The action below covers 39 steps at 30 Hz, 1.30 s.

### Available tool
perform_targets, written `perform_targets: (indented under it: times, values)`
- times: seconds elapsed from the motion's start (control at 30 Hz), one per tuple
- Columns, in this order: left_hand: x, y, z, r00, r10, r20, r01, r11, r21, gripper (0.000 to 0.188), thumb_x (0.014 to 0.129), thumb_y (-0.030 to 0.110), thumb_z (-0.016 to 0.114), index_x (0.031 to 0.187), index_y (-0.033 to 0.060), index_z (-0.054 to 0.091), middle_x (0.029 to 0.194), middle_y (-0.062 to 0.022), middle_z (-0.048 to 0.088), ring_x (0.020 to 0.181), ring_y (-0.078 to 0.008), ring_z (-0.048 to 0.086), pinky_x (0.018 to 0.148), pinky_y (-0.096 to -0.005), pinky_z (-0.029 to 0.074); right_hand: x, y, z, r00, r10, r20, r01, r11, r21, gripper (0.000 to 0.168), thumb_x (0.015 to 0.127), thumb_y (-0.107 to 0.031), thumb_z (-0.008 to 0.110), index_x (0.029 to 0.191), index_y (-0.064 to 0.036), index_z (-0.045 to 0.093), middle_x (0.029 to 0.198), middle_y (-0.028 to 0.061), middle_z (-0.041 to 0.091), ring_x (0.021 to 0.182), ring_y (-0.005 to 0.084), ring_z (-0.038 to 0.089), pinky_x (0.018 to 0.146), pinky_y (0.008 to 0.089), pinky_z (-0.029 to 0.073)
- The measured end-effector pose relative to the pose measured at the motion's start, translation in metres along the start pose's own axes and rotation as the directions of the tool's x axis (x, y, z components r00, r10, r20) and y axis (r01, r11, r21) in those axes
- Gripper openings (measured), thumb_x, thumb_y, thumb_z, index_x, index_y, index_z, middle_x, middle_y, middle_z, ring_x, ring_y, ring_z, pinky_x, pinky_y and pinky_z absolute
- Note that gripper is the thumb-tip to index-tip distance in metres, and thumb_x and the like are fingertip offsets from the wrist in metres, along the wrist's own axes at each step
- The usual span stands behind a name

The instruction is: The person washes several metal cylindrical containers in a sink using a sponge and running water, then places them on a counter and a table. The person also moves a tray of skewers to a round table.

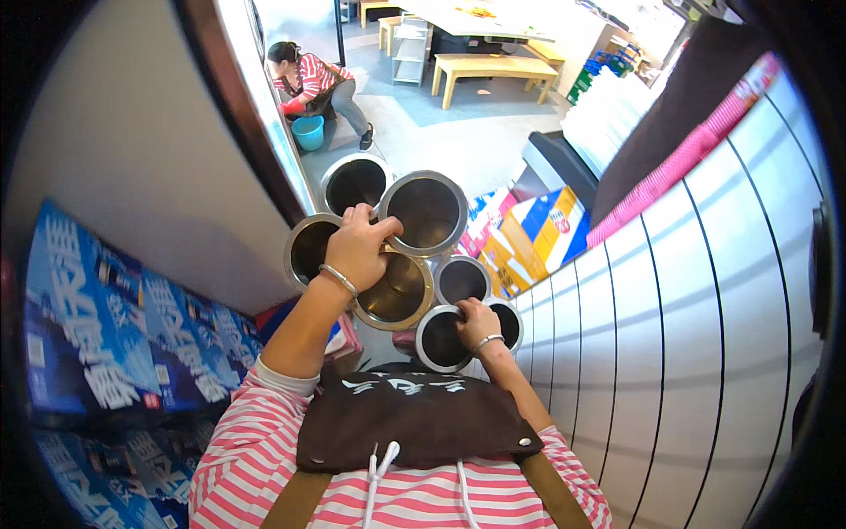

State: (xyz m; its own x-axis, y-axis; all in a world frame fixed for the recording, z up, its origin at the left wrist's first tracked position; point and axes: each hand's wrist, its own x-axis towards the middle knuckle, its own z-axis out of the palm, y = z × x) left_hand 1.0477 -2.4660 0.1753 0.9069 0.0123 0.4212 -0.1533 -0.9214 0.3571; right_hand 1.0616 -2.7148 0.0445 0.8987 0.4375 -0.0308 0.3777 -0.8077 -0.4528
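Several metal cylindrical canisters with open tops hang in a cluster in front of me. My left hand [360, 248] pinches together the rims of a large silver canister [426, 215], a left silver canister [307, 251], a far silver canister [355, 182] and a brass-toned canister [400, 294]. Gripped at their rims by my right hand [479, 325] are smaller silver canisters: a near one [439, 338], a right one [510, 325] and one behind [462, 281]; whether the hand holds this last one is unclear. All the interiors I can see look dark.
Blue cartons [119, 330] are stacked along the left wall. White panelling [661, 330] runs close on my right. Colourful cartons [538, 231] lie ahead beside it. Farther off, a person [324, 86] in red gloves bends over a blue bucket [308, 132], near a wooden bench [492, 66].
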Motion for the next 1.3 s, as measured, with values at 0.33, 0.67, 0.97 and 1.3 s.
perform_targets:
  times: [0.33,0.67,0.97,1.3]
  values:
    - [0.254,-0.128,0.072,0.983,-0.179,0.047,0.176,0.982,0.071,0.029,0.064,0.005,0.066,0.09,0.0183,0.061,0.094,-0.0125,0.05,0.092,-0.0317,0.05,0.072,-0.0392,0.047,0.3,0.016,-0.047,0.993,-0.116,0.019,0.116,0.993,-0.009,0.013,0.071,-0.013,0.063,0.082,-0.009,0.059,0.087,0.0123,0.058,0.079,0.0341,0.06,0.068,0.0442,0.05]
    - [0.496,-0.25,0.173,0.962,-0.16,0.221,0.165,0.986,-0.007,0.032,0.064,0.002,0.063,0.091,0.0191,0.06,0.094,-0.0112,0.048,0.094,-0.0298,0.049,0.075,-0.0381,0.046,0.562,0.087,-0.086,0.996,0.068,-0.064,-0.066,0.997,0.038,0.018,0.072,-0.021,0.066,0.084,-0.008,0.061,0.083,0.0104,0.058,0.078,0.0326,0.058,0.066,0.0416,0.047]
    - [0.737,-0.331,0.28,0.957,-0.068,0.281,0.081,0.996,-0.036,0.03,0.066,0.006,0.062,0.093,0.0192,0.06,0.099,-0.013,0.049,0.099,-0.0325,0.048,0.075,-0.0403,0.046,0.794,0.196,-0.139,0.966,0.23,-0.121,-0.226,0.973,0.048,0.02,0.072,-0.02,0.065,0.09,-0.011,0.063,0.087,0.01,0.059,0.082,0.0317,0.059,0.07,0.0418,0.047]
    - [1.016,-0.416,0.347,0.968,-0.112,0.223,0.114,0.993,0.001,0.03,0.06,0.005,0.068,0.087,0.016,0.061,0.092,-0.0107,0.049,0.091,-0.0312,0.05,0.073,-0.0394,0.046,1.078,0.297,-0.224,0.958,0.273,-0.086,-0.277,0.961,-0.028,0.019,0.074,-0.018,0.061,0.092,-0.01,0.063,0.089,0.0098,0.059,0.083,0.031,0.059,0.073,0.0417,0.048]
